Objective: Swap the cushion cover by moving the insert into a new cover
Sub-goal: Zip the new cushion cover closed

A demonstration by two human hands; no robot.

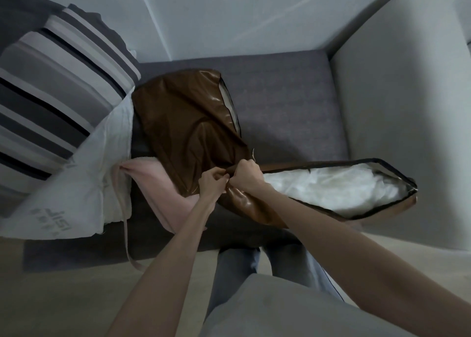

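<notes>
A shiny brown cushion cover [186,122] lies on the grey sofa seat [285,107]. Its zip side gapes open toward the right, and the white insert [331,186] shows inside the opening. Both my hands meet at the left end of that opening. My left hand [212,181] pinches the brown fabric at the corner. My right hand [246,175] grips the cover's edge right beside it; whether it holds the zip pull I cannot tell. A pink cover [155,181] lies partly under the brown one, to the left.
A striped grey, white and black cushion [58,87] leans at the left, with a white insert [84,183] below it. The sofa's pale armrest [402,94] rises at the right. My legs stand against the seat's front edge.
</notes>
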